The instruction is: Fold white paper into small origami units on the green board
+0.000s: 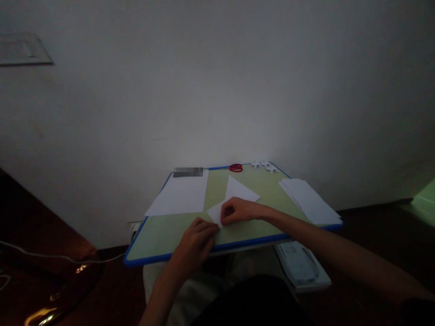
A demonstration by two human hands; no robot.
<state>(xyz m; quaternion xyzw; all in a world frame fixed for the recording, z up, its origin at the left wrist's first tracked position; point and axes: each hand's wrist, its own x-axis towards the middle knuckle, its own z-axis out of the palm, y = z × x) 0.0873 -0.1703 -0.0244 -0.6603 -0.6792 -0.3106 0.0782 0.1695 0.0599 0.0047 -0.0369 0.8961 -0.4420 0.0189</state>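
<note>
A small white paper (234, 194), folded into a pointed shape, lies near the middle of a pale green table with a blue rim (159, 259). My right hand (239, 211) rests on its near corner with the fingers curled and pinching the paper's edge. My left hand (197, 235) is just to the left and nearer me, fingers bent, its fingertips pressing the same near edge of the paper. The room is dim and fine detail at the fingertips is hard to see.
A large white sheet (181, 195) lies on the table's left part. A stack of white sheets (309, 200) sits on the right edge. Red-handled scissors (235, 168) and small white paper shapes (265, 166) lie at the far edge by the wall. A white cable (50, 257) crosses the dark floor at left.
</note>
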